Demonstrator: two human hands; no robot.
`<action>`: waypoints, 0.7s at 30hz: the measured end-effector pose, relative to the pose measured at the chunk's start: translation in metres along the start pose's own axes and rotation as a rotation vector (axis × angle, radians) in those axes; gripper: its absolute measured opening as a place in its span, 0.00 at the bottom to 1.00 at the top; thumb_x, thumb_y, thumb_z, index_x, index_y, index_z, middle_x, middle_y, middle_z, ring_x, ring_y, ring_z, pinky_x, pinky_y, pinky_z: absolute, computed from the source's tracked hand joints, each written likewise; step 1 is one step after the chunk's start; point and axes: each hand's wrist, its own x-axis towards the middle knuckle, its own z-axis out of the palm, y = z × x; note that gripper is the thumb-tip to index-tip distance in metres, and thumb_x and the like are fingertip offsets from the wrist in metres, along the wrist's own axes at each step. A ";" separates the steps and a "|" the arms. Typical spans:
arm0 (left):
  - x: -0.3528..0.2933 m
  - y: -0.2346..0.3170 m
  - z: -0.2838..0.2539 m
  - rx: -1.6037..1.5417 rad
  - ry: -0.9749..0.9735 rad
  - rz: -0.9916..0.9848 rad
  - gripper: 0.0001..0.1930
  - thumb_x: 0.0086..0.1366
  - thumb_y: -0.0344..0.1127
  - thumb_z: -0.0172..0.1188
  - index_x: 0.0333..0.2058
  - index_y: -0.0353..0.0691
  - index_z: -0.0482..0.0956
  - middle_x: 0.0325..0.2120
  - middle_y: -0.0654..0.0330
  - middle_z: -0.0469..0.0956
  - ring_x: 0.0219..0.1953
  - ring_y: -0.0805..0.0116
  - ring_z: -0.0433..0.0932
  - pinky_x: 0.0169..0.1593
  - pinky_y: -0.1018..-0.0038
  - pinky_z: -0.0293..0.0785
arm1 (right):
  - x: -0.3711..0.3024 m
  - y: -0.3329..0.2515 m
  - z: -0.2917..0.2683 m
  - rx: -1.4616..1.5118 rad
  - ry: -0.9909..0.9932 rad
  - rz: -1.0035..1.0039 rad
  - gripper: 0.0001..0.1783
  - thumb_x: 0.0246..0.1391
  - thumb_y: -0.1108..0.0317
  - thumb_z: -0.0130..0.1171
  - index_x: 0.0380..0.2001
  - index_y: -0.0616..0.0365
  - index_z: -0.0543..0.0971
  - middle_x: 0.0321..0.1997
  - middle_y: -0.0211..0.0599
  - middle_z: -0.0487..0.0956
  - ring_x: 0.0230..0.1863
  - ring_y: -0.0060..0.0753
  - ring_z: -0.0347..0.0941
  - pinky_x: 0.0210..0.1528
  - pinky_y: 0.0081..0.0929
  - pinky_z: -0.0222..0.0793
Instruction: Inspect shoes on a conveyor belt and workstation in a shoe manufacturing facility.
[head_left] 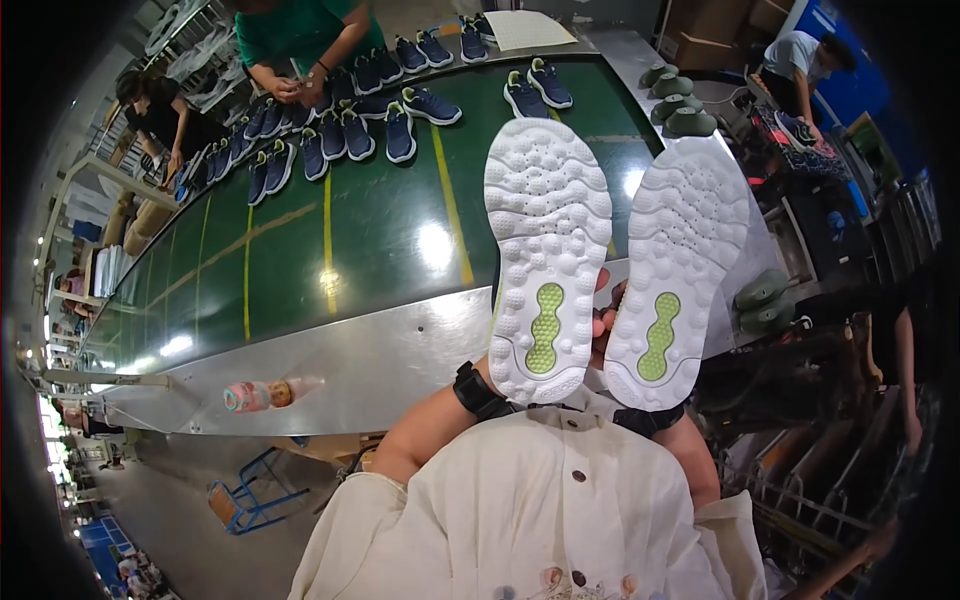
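Two white-soled sneakers are held up side by side, soles facing me and toes up. My left hand [602, 286] grips the left sneaker [548, 230], mostly hidden behind it; a few fingertips show between the pair. My right hand [600, 340] holds the right sneaker [680, 240] and is also largely covered by it. Each sole has bumpy white tread and a green inset near the heel. The uppers are nearly all out of sight, apart from a dark blue edge on the left one.
A green conveyor belt [380, 245] with yellow lines carries several navy sneakers [400, 132]. Its metal ledge [350, 350] holds a pinkish bottle [258, 395]. Grey-green shoe-shaped forms [690, 122] stand on the right. Across the belt, a person in green [300, 40] works; others are farther off.
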 end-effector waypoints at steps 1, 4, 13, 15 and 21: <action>0.000 -0.001 -0.001 0.002 -0.010 0.003 0.30 0.62 0.52 0.43 0.57 0.40 0.53 0.51 0.50 0.63 0.43 0.53 0.72 0.43 0.64 0.74 | -0.001 0.001 0.002 0.004 -0.046 0.021 0.36 0.50 0.39 0.38 0.40 0.66 0.70 0.37 0.50 0.73 0.40 0.44 0.69 0.42 0.44 0.66; 0.002 -0.004 -0.002 0.161 -0.025 0.018 0.30 0.60 0.55 0.42 0.57 0.45 0.56 0.46 0.54 0.68 0.43 0.59 0.70 0.43 0.65 0.67 | -0.004 0.001 -0.011 0.066 -0.051 0.026 0.34 0.50 0.39 0.38 0.41 0.63 0.70 0.37 0.49 0.73 0.40 0.44 0.69 0.43 0.45 0.66; 0.013 -0.025 0.030 0.445 0.063 0.065 0.26 0.63 0.49 0.40 0.56 0.43 0.54 0.53 0.59 0.62 0.41 0.58 0.73 0.44 0.54 0.70 | -0.006 -0.011 -0.043 0.438 -0.134 0.113 0.21 0.52 0.54 0.47 0.48 0.48 0.69 0.44 0.40 0.73 0.44 0.38 0.69 0.48 0.41 0.63; 0.016 -0.024 0.028 0.776 0.140 0.123 0.26 0.63 0.48 0.40 0.56 0.42 0.54 0.53 0.58 0.63 0.41 0.58 0.73 0.44 0.54 0.70 | -0.010 -0.014 -0.041 0.251 -0.043 0.056 0.24 0.52 0.48 0.42 0.46 0.50 0.68 0.40 0.42 0.74 0.43 0.42 0.68 0.47 0.47 0.63; 0.009 -0.018 0.011 0.362 0.149 0.061 0.26 0.62 0.46 0.43 0.55 0.38 0.56 0.44 0.53 0.69 0.42 0.59 0.72 0.46 0.58 0.69 | -0.019 -0.015 -0.003 -0.025 0.023 -0.054 0.28 0.52 0.42 0.38 0.44 0.54 0.66 0.35 0.45 0.74 0.41 0.47 0.67 0.46 0.51 0.63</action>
